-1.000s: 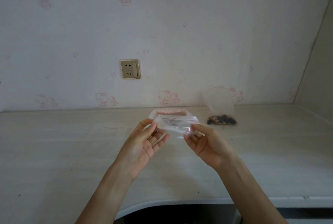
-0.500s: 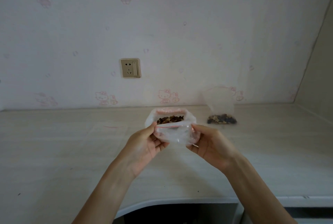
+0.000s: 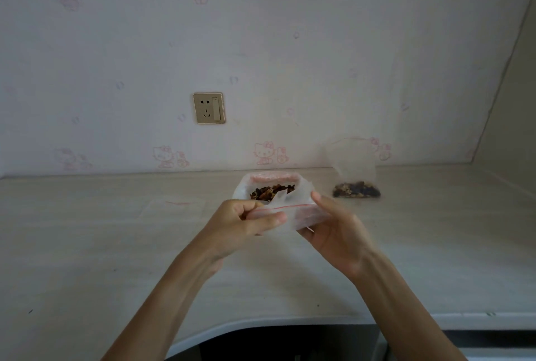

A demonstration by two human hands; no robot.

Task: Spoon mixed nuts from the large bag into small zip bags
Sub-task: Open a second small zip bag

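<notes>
— So, nearest to us, what are the hands doing?
— Both are raised over the table (image 3: 87,244). The left hand (image 3: 240,224) pinches a small zip bag (image 3: 293,209) between thumb and curled fingers at its left edge. The right hand (image 3: 333,227) holds the bag's right side, fingers cupped under it and thumb up along its edge.
— And the bag itself?
— Clear plastic with a thin red line across it, held in the air between the two hands.
— What is just behind it?
— A large bag (image 3: 246,186) with its mouth open and rolled down, showing a pink band at the far rim. Dark mixed nuts (image 3: 271,191) lie inside.
— Further back?
— To the right, near the wall, stands another clear bag (image 3: 355,177) with nuts in its bottom. On the patterned wall (image 3: 290,41) sits a gold socket plate (image 3: 209,108).
</notes>
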